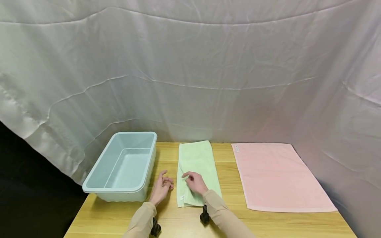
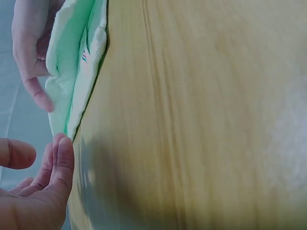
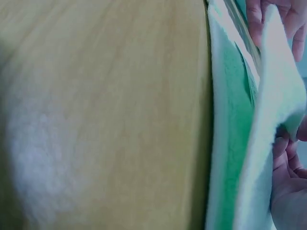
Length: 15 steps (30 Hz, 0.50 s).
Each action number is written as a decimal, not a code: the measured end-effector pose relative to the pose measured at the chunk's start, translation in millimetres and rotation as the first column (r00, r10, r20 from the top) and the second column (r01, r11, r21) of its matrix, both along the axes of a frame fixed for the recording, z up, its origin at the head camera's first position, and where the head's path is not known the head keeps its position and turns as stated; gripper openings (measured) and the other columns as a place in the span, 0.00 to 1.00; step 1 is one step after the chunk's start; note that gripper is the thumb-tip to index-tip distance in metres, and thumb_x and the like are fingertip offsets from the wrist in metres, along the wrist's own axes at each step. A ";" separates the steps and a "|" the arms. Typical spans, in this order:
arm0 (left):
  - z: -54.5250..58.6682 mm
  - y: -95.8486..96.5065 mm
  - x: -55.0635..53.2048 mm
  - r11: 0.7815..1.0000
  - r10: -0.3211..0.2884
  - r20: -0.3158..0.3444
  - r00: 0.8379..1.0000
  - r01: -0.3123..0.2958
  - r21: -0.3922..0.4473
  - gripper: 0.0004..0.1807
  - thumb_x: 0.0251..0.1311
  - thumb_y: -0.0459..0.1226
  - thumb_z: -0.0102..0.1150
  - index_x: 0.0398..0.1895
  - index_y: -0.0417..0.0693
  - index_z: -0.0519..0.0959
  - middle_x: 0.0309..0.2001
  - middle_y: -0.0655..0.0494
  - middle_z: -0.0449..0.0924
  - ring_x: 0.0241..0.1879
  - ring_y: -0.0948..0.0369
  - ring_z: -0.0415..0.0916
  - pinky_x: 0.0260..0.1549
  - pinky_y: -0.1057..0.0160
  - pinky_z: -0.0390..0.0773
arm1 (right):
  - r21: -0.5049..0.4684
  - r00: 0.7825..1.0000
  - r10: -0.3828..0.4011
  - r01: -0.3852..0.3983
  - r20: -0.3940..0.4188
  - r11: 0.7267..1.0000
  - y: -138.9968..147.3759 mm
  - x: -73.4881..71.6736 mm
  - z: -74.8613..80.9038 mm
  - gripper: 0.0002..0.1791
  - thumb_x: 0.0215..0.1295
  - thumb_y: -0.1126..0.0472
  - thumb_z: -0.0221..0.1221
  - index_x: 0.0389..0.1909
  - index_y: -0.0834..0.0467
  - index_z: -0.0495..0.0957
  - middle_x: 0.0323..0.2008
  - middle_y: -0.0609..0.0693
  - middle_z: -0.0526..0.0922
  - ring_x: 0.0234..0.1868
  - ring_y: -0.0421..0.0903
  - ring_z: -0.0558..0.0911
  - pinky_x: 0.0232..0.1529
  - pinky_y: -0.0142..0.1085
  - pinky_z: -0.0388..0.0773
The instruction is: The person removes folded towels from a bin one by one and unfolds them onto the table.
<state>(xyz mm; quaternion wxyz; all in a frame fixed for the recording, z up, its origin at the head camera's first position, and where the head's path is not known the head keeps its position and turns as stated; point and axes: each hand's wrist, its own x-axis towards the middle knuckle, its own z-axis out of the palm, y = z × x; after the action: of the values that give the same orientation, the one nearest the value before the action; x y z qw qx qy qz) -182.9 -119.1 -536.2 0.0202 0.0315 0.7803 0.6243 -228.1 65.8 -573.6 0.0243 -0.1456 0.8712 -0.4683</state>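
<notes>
A light green towel (image 1: 197, 155) lies folded lengthwise in the middle of the table, its upper layer partly raised along the left side. My right hand (image 1: 195, 182) is over the towel and pinches the raised layer between thumb and fingers, as the right wrist view shows at the towel's bent edge (image 3: 283, 112). Just left of the towel is my left hand (image 1: 162, 188), its fingers loosely bent with thumb and fingertips apart. In the left wrist view the left fingertips (image 2: 62, 143) come close to the towel's end and hold nothing.
A pale blue plastic basin (image 1: 119, 190) stands on the left of the wooden table (image 1: 232, 218), beside the left hand. On the right a pink towel (image 1: 276, 178) is spread flat. A grey-white curtain (image 1: 190, 66) hangs behind the table.
</notes>
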 end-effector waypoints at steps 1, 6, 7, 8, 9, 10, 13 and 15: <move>0.0 -0.1 0.1 1.000 0.001 -0.001 1.000 -0.001 0.001 0.29 0.67 0.20 0.41 0.71 0.23 0.51 0.48 0.21 0.75 0.42 0.35 0.80 0.43 0.45 0.84 | -0.015 1.000 -0.009 0.009 0.011 1.000 0.6 -0.2 -0.4 0.13 0.66 0.68 0.52 0.43 0.60 0.85 0.23 0.47 0.76 0.23 0.36 0.67 0.26 0.27 0.65; -16.9 -2.1 -6.7 1.000 0.014 -0.008 1.000 -0.014 -0.025 0.30 0.68 0.22 0.41 0.72 0.26 0.51 0.47 0.25 0.77 0.40 0.42 0.82 0.41 0.52 0.86 | -0.087 0.993 -0.081 0.088 0.081 0.992 0.9 -0.1 -0.3 0.12 0.68 0.60 0.56 0.34 0.61 0.86 0.25 0.50 0.83 0.23 0.37 0.72 0.26 0.29 0.70; -20.2 -2.4 -8.4 1.000 0.015 -0.005 1.000 -0.015 -0.025 0.30 0.68 0.22 0.42 0.73 0.27 0.51 0.47 0.26 0.77 0.40 0.44 0.82 0.41 0.53 0.86 | -0.095 0.993 -0.092 0.099 0.075 0.991 0.7 0.0 -0.4 0.11 0.68 0.59 0.58 0.32 0.61 0.85 0.24 0.50 0.82 0.22 0.37 0.71 0.25 0.29 0.70; -22.4 -2.6 -9.9 1.000 0.014 -0.005 1.000 -0.014 -0.026 0.30 0.68 0.23 0.43 0.73 0.27 0.51 0.47 0.27 0.78 0.40 0.45 0.83 0.41 0.55 0.86 | -0.096 0.992 -0.102 0.108 0.070 0.989 0.2 0.0 -0.2 0.11 0.67 0.59 0.60 0.30 0.61 0.85 0.22 0.49 0.80 0.21 0.37 0.71 0.25 0.29 0.70; -23.4 -2.3 -11.1 0.999 0.011 -0.005 1.000 -0.011 -0.030 0.31 0.68 0.23 0.44 0.73 0.28 0.52 0.47 0.28 0.78 0.40 0.47 0.83 0.41 0.56 0.86 | -0.089 0.992 -0.109 0.114 0.056 0.990 -0.4 0.1 -0.4 0.09 0.66 0.60 0.61 0.28 0.61 0.84 0.21 0.48 0.79 0.21 0.37 0.70 0.25 0.29 0.69; -23.4 -1.4 -12.1 1.000 0.007 -0.004 1.000 -0.007 -0.030 0.31 0.68 0.24 0.45 0.73 0.28 0.52 0.48 0.29 0.78 0.40 0.47 0.83 0.42 0.56 0.85 | -0.081 0.992 -0.117 0.121 0.045 0.989 -0.6 0.4 0.0 0.08 0.64 0.61 0.63 0.28 0.61 0.83 0.20 0.46 0.77 0.21 0.36 0.70 0.25 0.28 0.69; -20.1 3.7 -15.4 0.999 -0.021 -0.003 1.000 0.021 -0.045 0.31 0.70 0.27 0.47 0.73 0.30 0.53 0.51 0.31 0.79 0.45 0.45 0.83 0.46 0.53 0.84 | -0.067 0.989 -0.145 0.146 0.025 0.987 -0.4 0.7 3.6 0.05 0.60 0.65 0.67 0.34 0.63 0.82 0.21 0.46 0.75 0.21 0.37 0.70 0.26 0.28 0.69; -17.1 9.1 -17.9 0.997 -0.054 -0.002 0.999 0.054 -0.063 0.30 0.72 0.29 0.48 0.74 0.32 0.54 0.55 0.31 0.79 0.51 0.43 0.81 0.51 0.50 0.82 | -0.072 0.983 -0.178 0.181 0.052 0.981 0.9 0.8 8.4 0.12 0.60 0.67 0.67 0.43 0.65 0.81 0.23 0.48 0.76 0.22 0.39 0.72 0.27 0.29 0.70</move>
<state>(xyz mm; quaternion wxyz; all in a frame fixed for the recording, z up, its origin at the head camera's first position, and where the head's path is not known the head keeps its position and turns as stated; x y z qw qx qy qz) -200.8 -110.0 -553.3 0.0368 0.0530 0.7985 0.5985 -227.2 66.7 -565.2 -0.0037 -0.0564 0.8614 -0.5047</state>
